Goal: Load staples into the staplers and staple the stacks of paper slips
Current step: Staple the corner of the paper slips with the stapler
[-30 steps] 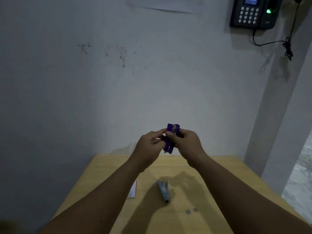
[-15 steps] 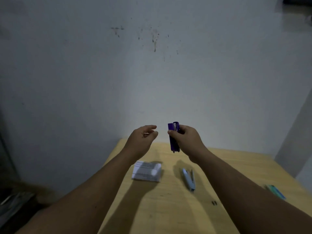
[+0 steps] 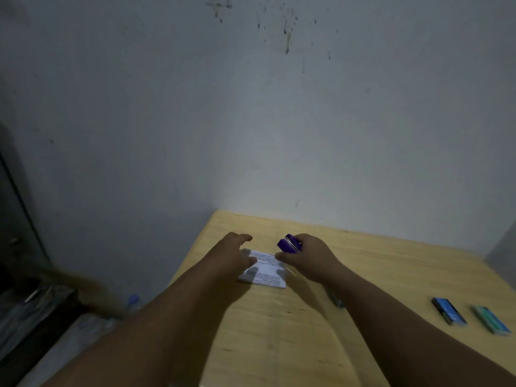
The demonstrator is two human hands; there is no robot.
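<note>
A stack of white paper slips (image 3: 266, 270) with printed lines lies near the left edge of the wooden table (image 3: 279, 344). My left hand (image 3: 233, 251) rests over the stack's left end, fingers spread on it. My right hand (image 3: 308, 256) holds a small purple stapler (image 3: 289, 244) just above the stack's far right corner. A grey-blue stapler (image 3: 336, 301) lies on the table, mostly hidden behind my right forearm.
A blue staple box (image 3: 449, 310) and a green one (image 3: 491, 319) lie at the table's right side. A grey wall stands right behind the table. Left of the table the floor holds dark clutter and a bottle with a blue cap (image 3: 133, 299).
Both hands have dropped from mid-air to the paper stack. The left hand let go of the stapler and now lies on the slips. The view swung left and down.
</note>
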